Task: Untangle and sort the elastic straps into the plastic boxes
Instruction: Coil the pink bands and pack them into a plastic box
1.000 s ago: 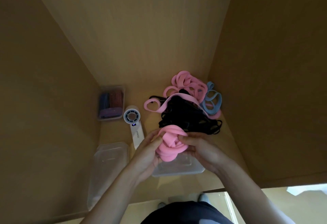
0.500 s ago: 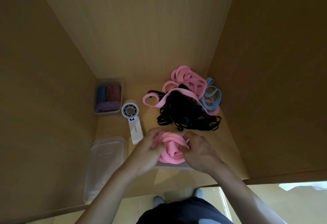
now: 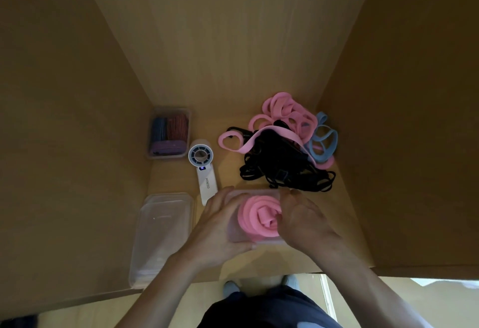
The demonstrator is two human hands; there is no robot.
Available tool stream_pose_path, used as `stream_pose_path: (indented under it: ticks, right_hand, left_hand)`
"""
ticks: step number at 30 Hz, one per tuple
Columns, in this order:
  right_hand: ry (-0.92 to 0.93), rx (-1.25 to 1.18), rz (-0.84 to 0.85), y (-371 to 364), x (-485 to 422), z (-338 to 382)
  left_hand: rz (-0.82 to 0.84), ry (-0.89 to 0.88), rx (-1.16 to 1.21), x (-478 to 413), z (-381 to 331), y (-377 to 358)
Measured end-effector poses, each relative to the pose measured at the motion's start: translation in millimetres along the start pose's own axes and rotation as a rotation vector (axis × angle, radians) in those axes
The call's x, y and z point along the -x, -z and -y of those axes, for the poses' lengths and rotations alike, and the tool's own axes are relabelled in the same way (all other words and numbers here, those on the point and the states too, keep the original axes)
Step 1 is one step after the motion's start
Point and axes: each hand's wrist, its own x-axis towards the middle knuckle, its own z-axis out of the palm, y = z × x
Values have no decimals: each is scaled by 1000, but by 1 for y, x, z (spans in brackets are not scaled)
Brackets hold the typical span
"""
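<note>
A coiled pink strap [image 3: 256,217] lies inside a clear plastic box [image 3: 234,235] on the wooden shelf. My left hand [image 3: 216,226] grips the box's left side. My right hand [image 3: 300,220] rests on the coil's right edge, fingers curled against it. Behind the box sits a tangle of black straps [image 3: 282,165], with loose pink straps [image 3: 285,116] and a blue strap [image 3: 322,141] at its far side. One long pink strap [image 3: 233,141] lies across the black pile.
A small clear box [image 3: 168,133] holding blue, red and purple straps stands at the back left. A white handheld fan [image 3: 203,165] lies beside it. Stacked clear boxes or lids [image 3: 163,232] sit front left. Wooden walls close in left, right and behind.
Both hands have lowered the pink coil from above the shelf into the clear box. My left hand moved from the coil to the box's side.
</note>
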Motion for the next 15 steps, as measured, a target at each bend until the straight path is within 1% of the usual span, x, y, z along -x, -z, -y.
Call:
stream_pose_path:
  ticks: [2,3,5,7,11,15]
  right_hand:
    - [87,45,-139,2,13,-2]
    - [152,39,-180,1,20,-2]
    - [252,-7,-184,-11,28,-3]
    - [307,10,-179,-29,26,-8]
    - [282,41,-156,-43,12,-4]
    - [241,-25,-219,-48,11,-2]
  left_hand:
    - [9,3,-22,0,1,-2]
    - [11,2,-38,0,2,-3]
    - [19,-11,-77,0,2,-4]
    - [30,-23,-123,0,1,-3]
    - [56,-30,-197,-3,-1,1]
    - [52,-19,-213,-2,-2,0]
